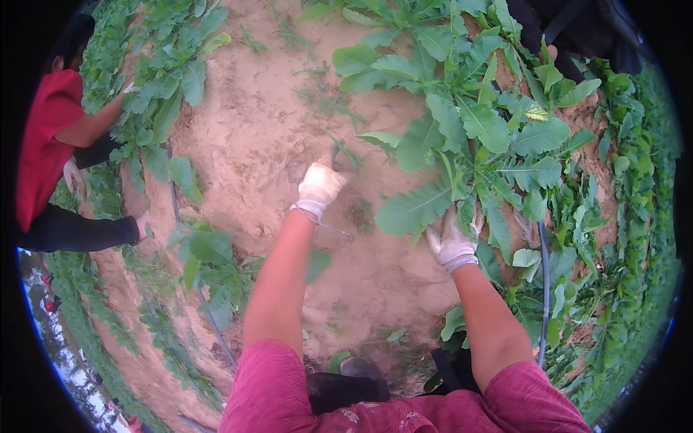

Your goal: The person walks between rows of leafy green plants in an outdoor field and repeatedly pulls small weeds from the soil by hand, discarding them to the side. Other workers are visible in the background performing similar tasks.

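Note:
My left hand (321, 186), in a whitish glove, is closed in a fist low over bare sandy soil. A small dark tip (334, 154) shows just beyond its fingers; what the fist holds is mostly hidden. A thin pale cord (332, 230) trails from that wrist. My right hand (453, 242), gloved too, reaches under the lower leaves of a large green leafy plant (462, 123). Its visible fingers are spread against the leaves and stems; leaves cover some fingertips. Small grass weeds (348, 151) grow beside my left hand.
A black drip hose (544, 289) runs along the right row, and another (216, 328) along the left. A person in a red shirt (54, 137) crouches at left, reaching into plants (166, 86). Part of someone in dark clothing (577, 29) shows top right. My shoe (359, 368) rests below.

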The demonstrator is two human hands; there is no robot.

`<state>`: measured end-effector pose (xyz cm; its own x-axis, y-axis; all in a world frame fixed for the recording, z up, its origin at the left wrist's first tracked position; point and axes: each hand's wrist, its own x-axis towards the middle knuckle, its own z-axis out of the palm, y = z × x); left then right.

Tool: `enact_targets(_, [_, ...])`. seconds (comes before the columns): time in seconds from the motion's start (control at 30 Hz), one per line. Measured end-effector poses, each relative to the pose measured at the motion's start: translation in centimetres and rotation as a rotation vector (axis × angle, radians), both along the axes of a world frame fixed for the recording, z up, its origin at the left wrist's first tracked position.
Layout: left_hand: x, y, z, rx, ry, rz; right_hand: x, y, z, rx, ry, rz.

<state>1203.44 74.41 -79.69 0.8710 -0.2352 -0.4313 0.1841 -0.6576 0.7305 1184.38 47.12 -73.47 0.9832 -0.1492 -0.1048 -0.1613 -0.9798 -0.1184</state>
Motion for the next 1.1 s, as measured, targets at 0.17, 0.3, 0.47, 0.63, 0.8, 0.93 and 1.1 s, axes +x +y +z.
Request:
enact_targets(0.17, [2.4,-3.2,-5.2,0.009,0.197,0.324,0.2,0.0,-0.3,-0.018,-0.007,0.009])
enact_targets(0.3, [-1.5,-1.8,-1.8,0.275,0.077,-0.166,0.0,0.1,-0.4,-0.05,-0.086,0.038])
enact_targets(0.47, [-2.8,-0.6,4.9,0.017,0.285,-0.371,-0.1,0.0,-0.5,-0.001,0.025,-0.023])
enact_targets(0.63, [-0.3,-6.9,6.0,-0.268,0.013,-0.015,0.1,0.0,-0.8,0.001,-0.04,-0.006])
enact_targets(0.8, [0.4,-6.8,4.8,-0.22,0.059,-0.17,-0.1,0.0,-0.4,-0.016,-0.092,0.031])
enact_targets(0.93, [4.0,-3.8,3.4,-0.27,0.163,0.355,0.3,0.1,0.1,0.042,0.002,0.005])
enact_targets(1.1, [9.0,-6.9,0.7,-0.1,-0.01,0.312,0.2,0.1,-0.2,0.069,0.02,-0.006])
